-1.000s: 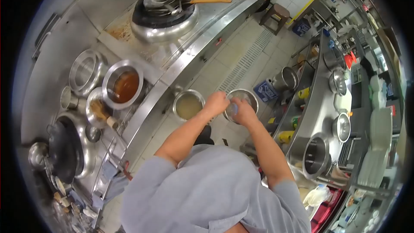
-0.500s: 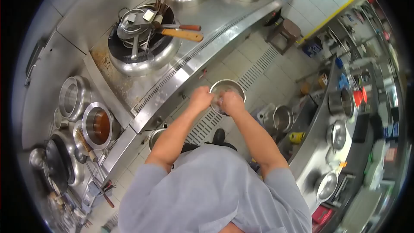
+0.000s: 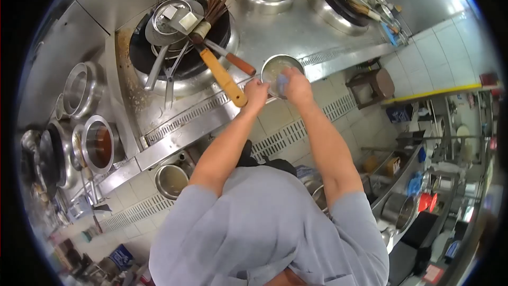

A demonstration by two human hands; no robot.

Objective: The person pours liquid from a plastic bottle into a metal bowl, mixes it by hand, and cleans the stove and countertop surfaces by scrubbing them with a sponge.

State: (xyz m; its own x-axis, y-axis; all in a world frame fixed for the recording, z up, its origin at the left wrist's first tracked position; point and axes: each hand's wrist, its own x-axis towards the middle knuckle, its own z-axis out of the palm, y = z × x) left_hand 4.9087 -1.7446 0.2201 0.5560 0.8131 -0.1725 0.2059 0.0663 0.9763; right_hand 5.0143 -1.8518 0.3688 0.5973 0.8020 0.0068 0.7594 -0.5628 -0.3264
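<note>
A round metal pot (image 3: 271,65) is at the front edge of the steel stove counter (image 3: 254,37). My left hand (image 3: 256,93) is closed on the left side of its rim. My right hand (image 3: 296,89) reaches over the right side of the pot, its fingers closed round something bluish and translucent (image 3: 282,81) that I cannot make out. Left of the pot, a wok (image 3: 138,55) holds strainers, a bamboo brush (image 3: 212,12) and a tool with a yellow wooden handle (image 3: 221,75), whose end lies close to my left hand.
Another metal pot (image 3: 172,180) stands on the floor at lower left. A pot of reddish-brown liquid (image 3: 100,147) sits on the left counter. A brown stool (image 3: 379,85) stands at right. A second wok with tools (image 3: 333,8) is at the back right.
Both hands and the pot have moved from over the floor to the stove counter's edge. The view has turned, bringing the yellow-handled tool close to my left hand.
</note>
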